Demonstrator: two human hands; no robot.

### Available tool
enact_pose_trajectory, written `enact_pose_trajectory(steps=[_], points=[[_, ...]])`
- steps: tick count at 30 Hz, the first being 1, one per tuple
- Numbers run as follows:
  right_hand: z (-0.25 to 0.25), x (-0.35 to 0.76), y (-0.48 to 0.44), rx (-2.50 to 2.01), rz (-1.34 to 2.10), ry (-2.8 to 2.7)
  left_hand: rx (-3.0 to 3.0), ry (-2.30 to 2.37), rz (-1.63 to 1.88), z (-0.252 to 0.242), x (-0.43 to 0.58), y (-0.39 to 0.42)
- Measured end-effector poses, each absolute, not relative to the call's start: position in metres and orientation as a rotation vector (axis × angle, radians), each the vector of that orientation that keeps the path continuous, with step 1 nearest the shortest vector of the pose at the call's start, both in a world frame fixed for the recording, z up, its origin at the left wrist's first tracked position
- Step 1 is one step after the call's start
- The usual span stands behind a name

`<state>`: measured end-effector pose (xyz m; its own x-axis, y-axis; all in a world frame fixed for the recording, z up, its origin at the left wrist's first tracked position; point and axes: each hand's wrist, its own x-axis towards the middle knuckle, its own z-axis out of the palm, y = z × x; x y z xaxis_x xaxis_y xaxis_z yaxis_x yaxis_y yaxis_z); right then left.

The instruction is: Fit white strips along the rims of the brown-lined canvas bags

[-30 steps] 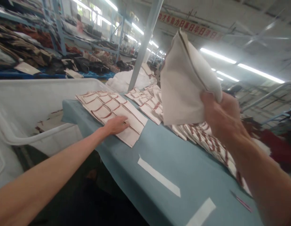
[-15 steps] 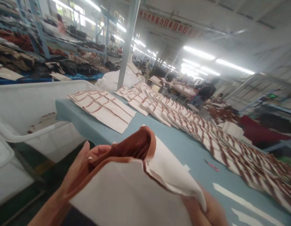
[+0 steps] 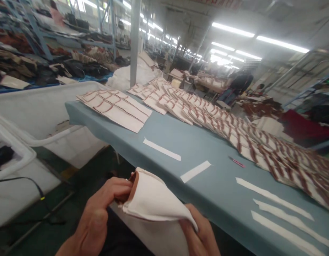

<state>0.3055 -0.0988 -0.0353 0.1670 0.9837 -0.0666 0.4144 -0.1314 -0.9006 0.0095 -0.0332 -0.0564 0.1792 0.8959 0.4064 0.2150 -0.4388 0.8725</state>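
Note:
Between my hands is a cream cloth piece [image 3: 156,195] with a brown inner side, folded so that one end gapes like a pouch. At that opening, the fingers of my left hand [image 3: 100,206] curl over the brown-lined edge, with the tips hidden inside. My right hand [image 3: 199,231] grips the opposite side, where the cloth wraps over the fingers. The piece is held in front of the near edge of a blue-green covered table [image 3: 164,185], above my lap.
On the table lie several white strips [image 3: 161,149], pink-handled snips [image 3: 237,162], a flat stack of cream pieces with brown edges [image 3: 116,108] and a long overlapping row [image 3: 220,124]. White bins [image 3: 81,142] stand at left, beside a post [image 3: 134,46]. A person [image 3: 240,81] is farther back.
The cloth piece has moved lower and nearer my lap, and its opening has narrowed. My left fingers have bent onto its edge. White strips once hidden behind it now show.

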Motion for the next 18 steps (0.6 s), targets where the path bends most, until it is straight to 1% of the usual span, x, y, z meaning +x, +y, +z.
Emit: enact_pose_trajectory(steps=[2, 4, 6, 10, 15, 18], points=[[-0.037, 0.307, -0.098, -1.684, 0.987, -1.282, 1.844, 0.994, 1.224, -0.049, 0.011, -0.03], [-0.041, 0.312, -0.096, -1.692, 1.017, -1.278, 1.832, 1.052, 1.113, -0.037, 0.015, -0.024], [-0.046, 0.319, -0.092, -1.681, 1.06, -1.35, 1.804, 1.092, 0.974, -0.023, 0.02, -0.016], [-0.056, 0.331, -0.081, -1.669, 1.131, -1.547, 1.759, 0.99, 0.768, -0.003, 0.026, -0.003], [-0.058, 0.332, -0.071, -1.831, 0.982, -1.887, 1.807, 1.036, 0.718, -0.008, 0.023, -0.003], [-0.046, 0.327, -0.07, -1.875, 0.968, -1.95, 1.846, 1.078, 0.726, -0.017, 0.019, -0.006]])
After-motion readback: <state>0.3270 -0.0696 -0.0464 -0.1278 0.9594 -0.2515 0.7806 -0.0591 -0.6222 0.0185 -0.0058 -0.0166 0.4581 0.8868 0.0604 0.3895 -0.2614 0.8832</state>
